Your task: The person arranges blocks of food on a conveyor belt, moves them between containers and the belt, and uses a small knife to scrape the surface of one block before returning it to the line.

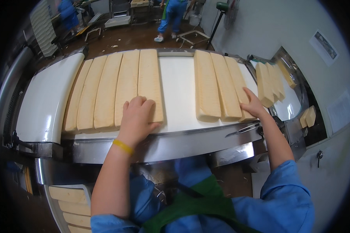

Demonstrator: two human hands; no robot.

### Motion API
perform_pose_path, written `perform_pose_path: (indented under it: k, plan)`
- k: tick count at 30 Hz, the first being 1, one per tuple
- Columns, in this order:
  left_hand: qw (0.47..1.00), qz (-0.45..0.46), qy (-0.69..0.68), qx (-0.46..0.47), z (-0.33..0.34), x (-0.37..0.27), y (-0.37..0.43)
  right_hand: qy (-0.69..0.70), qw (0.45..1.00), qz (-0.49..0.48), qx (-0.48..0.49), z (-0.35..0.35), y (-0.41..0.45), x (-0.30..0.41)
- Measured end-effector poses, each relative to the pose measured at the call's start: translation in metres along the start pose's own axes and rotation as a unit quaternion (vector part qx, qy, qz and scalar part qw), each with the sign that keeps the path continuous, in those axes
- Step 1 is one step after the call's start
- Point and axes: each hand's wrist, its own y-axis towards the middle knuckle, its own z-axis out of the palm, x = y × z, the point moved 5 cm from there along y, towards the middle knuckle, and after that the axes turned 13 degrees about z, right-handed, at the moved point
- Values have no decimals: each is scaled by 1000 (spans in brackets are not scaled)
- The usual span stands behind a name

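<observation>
Long pale-yellow food blocks lie side by side across a white conveyor belt [177,90]. My left hand [138,118] grips the near end of the rightmost block [148,75] in the left group, fingers curled over its top and thumb low at the end. A yellow band [123,147] circles that wrist. On the right, three more blocks stand together. My right hand [253,104] is on the outermost one [234,71], with thumb and a finger on its surface; the other fingers are partly hidden. Between the groups, a strip of white belt shows.
A knife-like metal tool [242,130] lies on the steel front rail [175,147]. More blocks [264,84] sit on the adjoining section at right. Below left, a white crate [54,208] holds several blocks. Behind the belt are a person in blue [172,14] and a standing fan [232,14].
</observation>
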Motion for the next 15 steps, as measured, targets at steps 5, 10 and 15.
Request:
perform_pose_path:
  k: [5,10,15]
  plan:
    - [1000,-20,10,22,-2,7,0,-21,995,-68,74,42,-12,80]
    - [1000,-1,11,-15,-5,6,-5,11,991,-59,117,76,-13,139]
    - [998,60,16,-25,1,-11,6,27,992,-98,74,76,-26,114]
